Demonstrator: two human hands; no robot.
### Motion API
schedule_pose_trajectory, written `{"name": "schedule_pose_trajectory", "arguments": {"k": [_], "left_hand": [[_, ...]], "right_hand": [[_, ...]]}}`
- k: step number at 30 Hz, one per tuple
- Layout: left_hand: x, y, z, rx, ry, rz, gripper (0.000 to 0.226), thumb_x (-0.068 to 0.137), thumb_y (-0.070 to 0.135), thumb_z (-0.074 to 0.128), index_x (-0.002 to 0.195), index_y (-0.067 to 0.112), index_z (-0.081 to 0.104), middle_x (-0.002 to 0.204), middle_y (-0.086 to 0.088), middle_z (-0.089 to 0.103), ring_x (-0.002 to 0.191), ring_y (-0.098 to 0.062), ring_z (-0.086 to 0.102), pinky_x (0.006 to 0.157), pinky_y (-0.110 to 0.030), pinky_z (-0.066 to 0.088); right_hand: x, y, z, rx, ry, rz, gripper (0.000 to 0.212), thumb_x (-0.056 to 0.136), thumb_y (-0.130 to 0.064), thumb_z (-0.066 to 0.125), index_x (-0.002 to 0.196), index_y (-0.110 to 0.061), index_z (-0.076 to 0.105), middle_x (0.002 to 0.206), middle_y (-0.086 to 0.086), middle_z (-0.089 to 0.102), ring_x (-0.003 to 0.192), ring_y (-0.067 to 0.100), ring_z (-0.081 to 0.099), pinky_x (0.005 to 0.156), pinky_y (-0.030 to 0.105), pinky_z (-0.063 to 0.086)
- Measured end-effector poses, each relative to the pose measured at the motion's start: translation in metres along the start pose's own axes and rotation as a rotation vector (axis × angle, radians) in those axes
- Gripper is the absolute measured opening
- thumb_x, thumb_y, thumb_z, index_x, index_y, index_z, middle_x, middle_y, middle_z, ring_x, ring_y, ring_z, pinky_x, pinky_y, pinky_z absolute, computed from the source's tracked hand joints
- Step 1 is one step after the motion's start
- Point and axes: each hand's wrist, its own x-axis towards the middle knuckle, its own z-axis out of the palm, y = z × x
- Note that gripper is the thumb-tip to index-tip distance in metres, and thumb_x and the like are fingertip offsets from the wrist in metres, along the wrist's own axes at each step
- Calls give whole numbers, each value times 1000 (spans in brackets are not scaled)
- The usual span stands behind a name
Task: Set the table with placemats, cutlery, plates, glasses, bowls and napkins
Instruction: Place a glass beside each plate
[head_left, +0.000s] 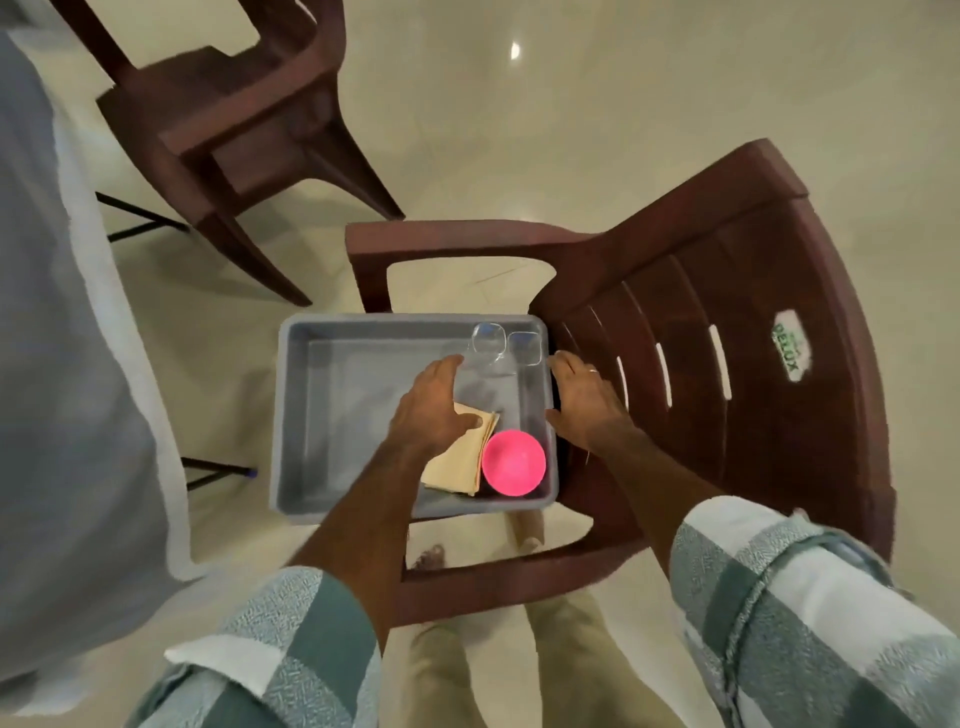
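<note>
A grey plastic tray rests on the seat of a brown plastic chair. Inside it lie a pink bowl, a folded beige napkin and two clear glasses, one beside the other, at the far right corner. My left hand hovers inside the tray with straight fingers, over the napkin and just short of the nearer glass. My right hand lies open against the tray's right outer wall, a ring on one finger.
A table under a pale blue cloth fills the left side. A second brown chair stands at the back left. The floor is glossy cream tile. My legs and feet show below the chair.
</note>
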Motion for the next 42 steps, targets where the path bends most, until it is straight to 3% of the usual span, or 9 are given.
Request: {"name": "schedule_pose_trajectory", "arguments": {"k": [7,14,22,26,30,33,38,42], "left_hand": [[72,13,28,48,9,-46,95,75,28,88,152,22,33,154,-1,39,138,-24,42,106,-41,42],[130,0,55,83,15,-104,102,76,20,87,156,22,25,160,0,33,144,-25,36,110,-45,41],[167,-18,85,6,39,-149,97,78,15,85,156,27,28,156,-1,42,141,-25,42,111,-45,43],[175,-12,89,17,116,-170,79,78,20,85,145,28,44,142,-2,56,129,-27,53,100,-44,51],[155,-3,80,15,190,-172,66,76,26,86,133,26,54,128,-3,64,113,-29,62,87,-41,54],[123,1,69,-107,253,-176,65,75,24,88,131,24,55,126,-4,65,112,-28,62,87,-41,55],[48,26,53,-331,426,-150,64,67,15,91,123,18,60,109,7,64,103,-19,63,82,-23,46],[-29,58,48,-415,535,-122,65,63,25,96,118,22,61,110,14,65,101,-1,60,83,-16,48]], "right_hand": [[72,31,21,33,-90,-59,83,82,-18,74,153,-12,31,158,5,32,136,32,42,106,47,44],[125,37,47,94,-65,-105,91,79,-13,78,154,-16,28,157,1,31,136,30,40,108,45,44],[157,45,74,95,-54,-139,79,78,-5,77,148,-14,41,148,8,46,131,32,47,108,39,42],[159,46,74,130,-8,-147,70,80,-4,75,144,-10,47,142,11,52,128,32,50,107,37,40],[145,48,60,175,1,-163,70,80,-12,78,143,-9,47,142,12,52,127,32,50,107,38,40],[126,48,39,250,17,-181,71,79,-17,79,143,-12,48,139,12,51,123,33,53,104,43,46],[72,39,-5,351,75,-258,72,73,-16,83,138,-12,52,133,8,50,118,28,57,99,41,49],[16,37,-46,374,104,-382,72,69,-13,84,134,-12,55,129,6,50,114,23,57,95,34,50]]}}
